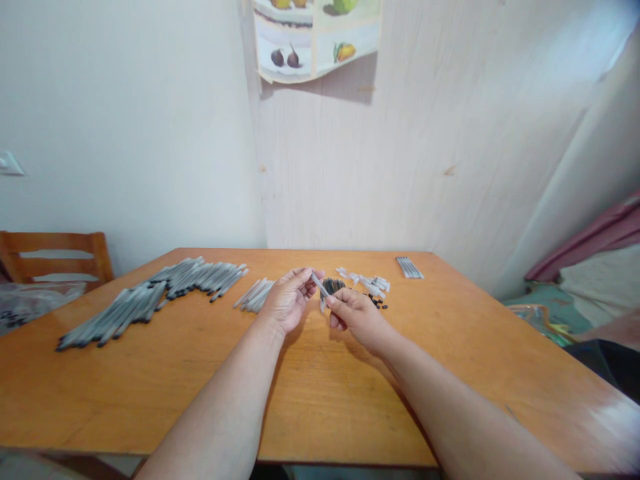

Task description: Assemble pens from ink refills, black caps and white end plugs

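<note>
While the left hand (290,300) pinched one end of a pale tube (320,285), the right hand (357,314) pinched the other, perhaps mid-fitting, though blurred; steady alignment seemed needed next.

1 wood chair (55,269), L | fruit poster (320,40), ctr wall (320,173) | pink cloth (590,238), R

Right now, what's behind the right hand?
Beyond the right hand: dark slim parts, small black pieces and whitish pieces on the table. The table area it covers can't be seen, nor anything lying there.
</note>
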Demonstrator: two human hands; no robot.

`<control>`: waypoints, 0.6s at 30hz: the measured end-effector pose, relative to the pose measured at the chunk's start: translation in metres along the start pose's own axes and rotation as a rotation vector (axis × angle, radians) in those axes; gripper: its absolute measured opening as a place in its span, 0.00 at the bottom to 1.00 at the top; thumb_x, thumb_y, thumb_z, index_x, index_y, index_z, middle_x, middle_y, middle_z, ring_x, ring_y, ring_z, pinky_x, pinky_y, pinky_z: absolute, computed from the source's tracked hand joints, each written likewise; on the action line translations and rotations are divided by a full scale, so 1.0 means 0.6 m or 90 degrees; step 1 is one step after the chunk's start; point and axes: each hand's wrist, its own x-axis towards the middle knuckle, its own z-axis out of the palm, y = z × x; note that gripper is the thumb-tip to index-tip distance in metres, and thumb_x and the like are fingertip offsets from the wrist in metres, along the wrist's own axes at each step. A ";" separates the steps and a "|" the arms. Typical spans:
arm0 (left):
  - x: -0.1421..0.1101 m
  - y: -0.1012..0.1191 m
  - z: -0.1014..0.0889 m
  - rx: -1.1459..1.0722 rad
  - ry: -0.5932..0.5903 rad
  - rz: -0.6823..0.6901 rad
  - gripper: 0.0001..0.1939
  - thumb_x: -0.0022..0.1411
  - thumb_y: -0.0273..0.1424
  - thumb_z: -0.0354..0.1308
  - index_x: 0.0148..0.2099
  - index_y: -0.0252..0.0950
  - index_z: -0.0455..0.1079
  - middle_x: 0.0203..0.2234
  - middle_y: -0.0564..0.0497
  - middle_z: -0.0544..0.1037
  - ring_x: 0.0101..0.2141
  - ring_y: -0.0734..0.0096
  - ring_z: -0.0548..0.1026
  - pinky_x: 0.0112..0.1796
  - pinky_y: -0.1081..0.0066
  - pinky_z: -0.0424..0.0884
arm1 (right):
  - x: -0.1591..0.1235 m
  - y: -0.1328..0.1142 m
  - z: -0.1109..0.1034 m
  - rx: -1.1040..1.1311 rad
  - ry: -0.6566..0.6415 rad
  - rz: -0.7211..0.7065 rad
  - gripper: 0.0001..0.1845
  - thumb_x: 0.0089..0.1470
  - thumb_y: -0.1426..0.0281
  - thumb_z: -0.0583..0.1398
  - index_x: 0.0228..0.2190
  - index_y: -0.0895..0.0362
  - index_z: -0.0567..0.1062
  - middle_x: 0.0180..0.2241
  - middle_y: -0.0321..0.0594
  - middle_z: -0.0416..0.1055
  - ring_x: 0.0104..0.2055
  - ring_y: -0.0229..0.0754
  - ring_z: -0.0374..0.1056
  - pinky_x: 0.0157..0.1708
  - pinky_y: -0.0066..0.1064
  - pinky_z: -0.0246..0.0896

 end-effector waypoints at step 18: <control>-0.009 0.010 0.004 -0.052 -0.076 -0.003 0.09 0.52 0.30 0.68 0.35 0.33 0.74 0.34 0.45 0.82 0.40 0.67 0.79 0.45 0.69 0.69 | -0.011 -0.012 -0.007 0.371 -0.163 0.128 0.18 0.54 0.55 0.62 0.31 0.59 0.72 0.14 0.30 0.63 0.14 0.31 0.54 0.18 0.24 0.48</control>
